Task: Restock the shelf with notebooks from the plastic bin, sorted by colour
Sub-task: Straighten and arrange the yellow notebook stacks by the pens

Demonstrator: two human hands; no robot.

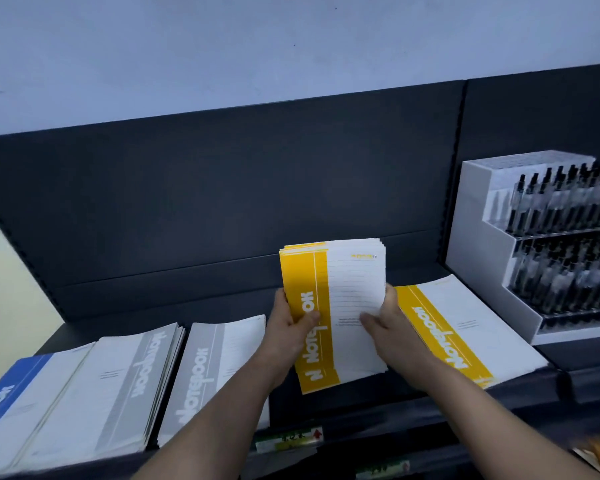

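i find the shelf (326, 403) carrying grey piles (125, 386) at left and a flat yellow pile (465, 334) at right; the bin is not in view. between them a held yellow stack (347, 299) stands tilted, my left hand (288, 327) and right hand (388, 327) gripping its side edges. step in hand: shelving yellows. next, i judge, it must be lowered flat beside its colour, edges squared.

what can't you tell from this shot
Head view:
- Plastic bin: outside the frame.
- Blue notebooks: cut off by the left edge.
- Pen rack: cut off by the right edge.
- Shelf labels: print too blurred to read.
- Yellow stack: count unclear; left hand and right hand cover its sides.
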